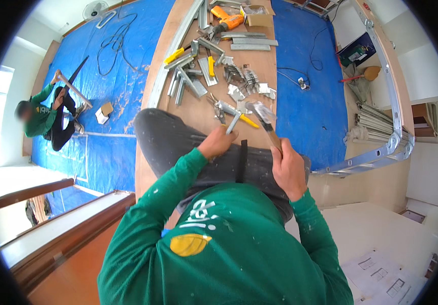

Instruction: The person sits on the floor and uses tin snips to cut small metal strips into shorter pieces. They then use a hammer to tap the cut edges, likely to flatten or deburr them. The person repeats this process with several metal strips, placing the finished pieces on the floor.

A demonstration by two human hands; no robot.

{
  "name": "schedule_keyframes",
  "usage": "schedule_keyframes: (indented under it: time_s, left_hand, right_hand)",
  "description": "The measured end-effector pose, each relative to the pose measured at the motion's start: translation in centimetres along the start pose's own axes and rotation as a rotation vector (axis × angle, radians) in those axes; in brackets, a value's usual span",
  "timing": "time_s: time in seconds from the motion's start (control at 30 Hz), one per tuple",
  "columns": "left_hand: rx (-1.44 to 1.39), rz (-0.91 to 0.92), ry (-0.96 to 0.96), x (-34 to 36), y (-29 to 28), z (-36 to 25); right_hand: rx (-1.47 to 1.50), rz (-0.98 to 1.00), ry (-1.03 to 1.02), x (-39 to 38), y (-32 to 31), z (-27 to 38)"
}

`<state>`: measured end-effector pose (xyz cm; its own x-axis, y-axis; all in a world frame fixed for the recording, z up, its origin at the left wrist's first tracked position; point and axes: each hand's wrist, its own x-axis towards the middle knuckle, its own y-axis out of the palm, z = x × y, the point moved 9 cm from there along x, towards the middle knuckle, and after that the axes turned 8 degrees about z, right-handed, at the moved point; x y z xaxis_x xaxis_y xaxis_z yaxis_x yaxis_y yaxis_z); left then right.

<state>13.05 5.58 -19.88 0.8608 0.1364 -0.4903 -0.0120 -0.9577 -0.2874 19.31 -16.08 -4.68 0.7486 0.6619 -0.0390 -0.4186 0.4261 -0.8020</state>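
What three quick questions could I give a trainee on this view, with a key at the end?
1. Which of the wearer's hands holds the wooden-handled tool?
2. True or false: the wearer is holding the orange drill.
3. Fill in the colour: the other person, at the left of the view, is on a ____ sheet.

Key:
1. The right hand.
2. False; it lies on the brown board.
3. Blue.
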Motion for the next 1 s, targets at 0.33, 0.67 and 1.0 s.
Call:
schedule_keyframes:
  time_s: [0.33,0.67,1.0]
  left_hand:
    - [-0.296,0.123,-0.164,-2.6,0.1,-2.4]
    - [-0.078,0.107,0.193,-3.5,-2.5,-4.6]
    - [0.51,-0.089,0.313,-4.6,-2.3,-7.0]
  right_hand:
    - [0.06,-0.071,-0.109,-1.6,-2.8,3.6]
    - [0.695,0.179,0.271,-4.1,3.1,-4.8]
    - [1.057,0.074,0.266,-0.3,-3.2,-5.1]
